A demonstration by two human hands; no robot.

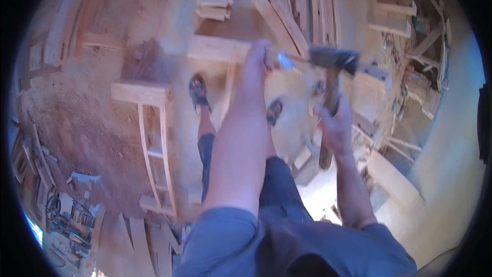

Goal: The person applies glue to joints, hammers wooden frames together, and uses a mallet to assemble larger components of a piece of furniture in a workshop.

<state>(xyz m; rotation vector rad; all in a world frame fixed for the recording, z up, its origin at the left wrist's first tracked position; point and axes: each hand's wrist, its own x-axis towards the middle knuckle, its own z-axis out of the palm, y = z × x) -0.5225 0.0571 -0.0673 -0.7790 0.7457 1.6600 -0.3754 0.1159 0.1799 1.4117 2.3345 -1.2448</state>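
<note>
My right hand (335, 128) is wrapped round the wooden handle of a hammer (329, 90). The hammer's dark, blocky head is raised, to the right of my left hand. Stretched far forward, my left hand (261, 55) is at the right end of a pale wooden beam (218, 48). Its fingers look closed, but blur hides most of them. A small bright blue piece (285, 61) shows just right of that hand, with a gap between it and the hammer head. What the left hand grips cannot be made out.
A ladder-like wooden frame (143, 94) stands on the dusty floor to the left. Short wood blocks (213, 7) and long planks (320, 10) lie ahead. Stacked timber (392, 23) lines the right wall. A thick board (393, 180) leans lower right; tools (69, 218) clutter the lower left.
</note>
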